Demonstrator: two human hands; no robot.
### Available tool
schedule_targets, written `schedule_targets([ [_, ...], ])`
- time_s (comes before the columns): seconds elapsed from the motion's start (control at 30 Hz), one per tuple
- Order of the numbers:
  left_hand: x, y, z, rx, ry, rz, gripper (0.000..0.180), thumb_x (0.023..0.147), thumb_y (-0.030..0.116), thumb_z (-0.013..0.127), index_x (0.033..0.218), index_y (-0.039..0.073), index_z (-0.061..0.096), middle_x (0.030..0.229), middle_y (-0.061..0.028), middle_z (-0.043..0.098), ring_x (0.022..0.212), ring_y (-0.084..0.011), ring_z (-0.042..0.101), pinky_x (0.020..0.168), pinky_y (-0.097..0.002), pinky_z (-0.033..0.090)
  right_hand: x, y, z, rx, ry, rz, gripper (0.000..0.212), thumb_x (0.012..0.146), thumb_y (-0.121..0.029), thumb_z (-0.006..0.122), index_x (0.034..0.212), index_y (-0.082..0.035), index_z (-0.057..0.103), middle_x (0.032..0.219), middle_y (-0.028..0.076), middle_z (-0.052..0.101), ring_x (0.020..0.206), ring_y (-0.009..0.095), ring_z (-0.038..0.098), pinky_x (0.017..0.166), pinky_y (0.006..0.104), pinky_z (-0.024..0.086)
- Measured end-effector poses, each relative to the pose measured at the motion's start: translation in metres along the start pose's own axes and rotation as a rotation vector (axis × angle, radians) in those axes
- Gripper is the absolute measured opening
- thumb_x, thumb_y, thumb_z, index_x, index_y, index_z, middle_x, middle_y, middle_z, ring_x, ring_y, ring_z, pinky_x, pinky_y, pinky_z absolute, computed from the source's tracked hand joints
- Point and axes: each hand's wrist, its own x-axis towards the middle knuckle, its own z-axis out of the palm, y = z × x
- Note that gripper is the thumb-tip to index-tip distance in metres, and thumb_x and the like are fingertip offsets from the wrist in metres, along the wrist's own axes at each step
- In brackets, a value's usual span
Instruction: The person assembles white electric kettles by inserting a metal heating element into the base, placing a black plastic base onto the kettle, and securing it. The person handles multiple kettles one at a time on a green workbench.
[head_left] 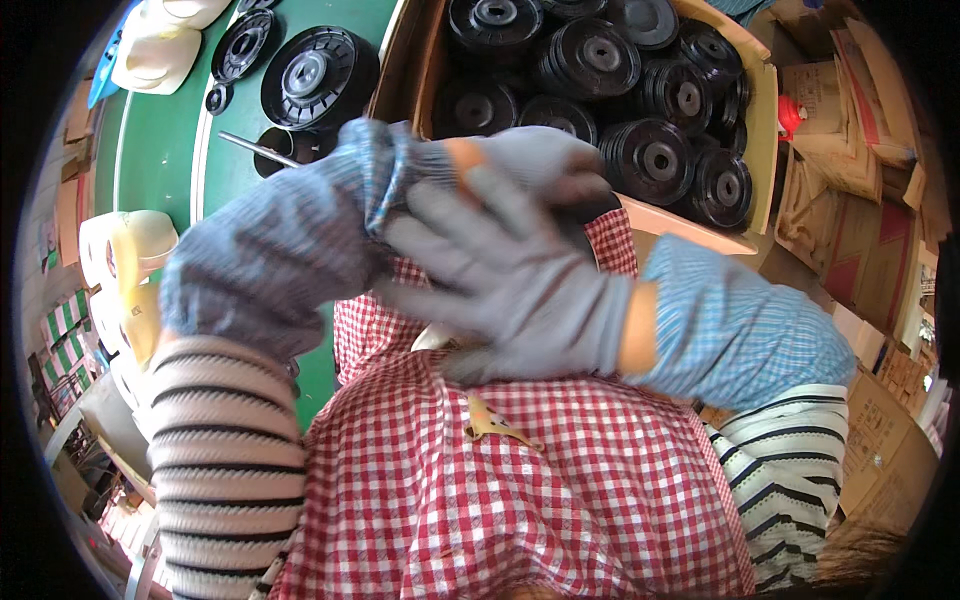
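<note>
Above a red-checked apron (520, 510), the gloved right hand (520, 290) overlaps the left sleeve cover (290, 240).
Its grip stands apart, fingers spread; the left hand (535, 160) is blurred, its grip impossible to tell. Just past it, black plastic discs (655, 160) lie stacked in an open box (768, 130), right of the green worktop (160, 150).

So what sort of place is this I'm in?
Probably a factory or assembly workshop: black parts lie on a green table, a box holds black discs, and cardboard cartons stand at right.
</note>
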Motion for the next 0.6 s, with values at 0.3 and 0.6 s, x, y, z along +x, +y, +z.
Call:
schedule_targets([
  [0.3,-0.031,-0.037,0.001,0.293,0.093,0.695,0.026,0.100,0.026,0.060,0.120,0.012,0.070,0.127,-0.0144,0.065,0.118,-0.0309,0.063,0.101,-0.0394,0.049,-0.055,0.082,-0.008,0.033,0.002,-0.111,0.067,0.085,-0.056,0.065,0.138,-0.016,0.058,0.152,0.017,0.044,0.146,0.037,0.034,0.117,0.0643,0.018],
  [0.6,-0.027,0.027,-0.041,-0.043,-0.239,-0.220,0.035,0.097,0.033,0.065,0.123,0.011,0.069,0.114,-0.0106,0.073,0.105,-0.0232,0.071,0.088,-0.0407,0.056,-0.034,0.050,-0.016,0.056,0.117,-0.068,0.060,0.085,-0.052,0.066,0.132,-0.014,0.063,0.146,0.012,0.051,0.142,0.033,0.039,0.114,0.0620,0.022],
])
